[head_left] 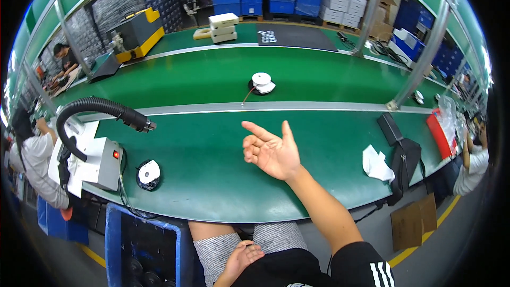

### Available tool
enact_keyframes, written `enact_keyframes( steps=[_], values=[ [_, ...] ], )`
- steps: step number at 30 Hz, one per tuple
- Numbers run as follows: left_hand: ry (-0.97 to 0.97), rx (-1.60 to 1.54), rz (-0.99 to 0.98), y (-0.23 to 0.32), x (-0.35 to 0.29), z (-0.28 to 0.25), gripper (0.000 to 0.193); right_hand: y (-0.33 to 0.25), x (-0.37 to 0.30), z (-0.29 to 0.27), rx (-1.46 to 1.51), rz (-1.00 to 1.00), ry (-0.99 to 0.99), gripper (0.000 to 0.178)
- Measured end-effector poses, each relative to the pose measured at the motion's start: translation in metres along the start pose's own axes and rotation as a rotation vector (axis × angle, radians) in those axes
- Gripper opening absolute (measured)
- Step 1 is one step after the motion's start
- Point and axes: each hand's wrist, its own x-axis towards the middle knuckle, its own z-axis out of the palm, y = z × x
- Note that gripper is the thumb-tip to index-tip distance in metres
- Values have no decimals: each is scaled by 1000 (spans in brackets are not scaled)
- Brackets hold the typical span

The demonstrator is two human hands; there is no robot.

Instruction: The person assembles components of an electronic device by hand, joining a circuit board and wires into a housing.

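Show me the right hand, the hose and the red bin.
Right hand (275, 155): head view, on the palm.
Hose (95, 104): head view, near the top of its bend.
Red bin (439, 137): head view, on its wall.

Below the right hand (272, 155) we saw a short black sleeve (348, 266) with three white stripes (382, 275). Beside the left hand (244, 258) we noted shorts (279, 235) patterned in grey and white, and to its right a black top (289, 267).
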Motion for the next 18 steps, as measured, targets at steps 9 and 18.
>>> enact_keyframes(
  steps=[9,18],
  values=[
    [260,41,35,3,29,-35,27,-16,-141,50,-1212,-402,436,76],
    [-327,1122,299,22,-14,100,20,-113,-294,24,-2387,-487,1284,48]
  ],
)
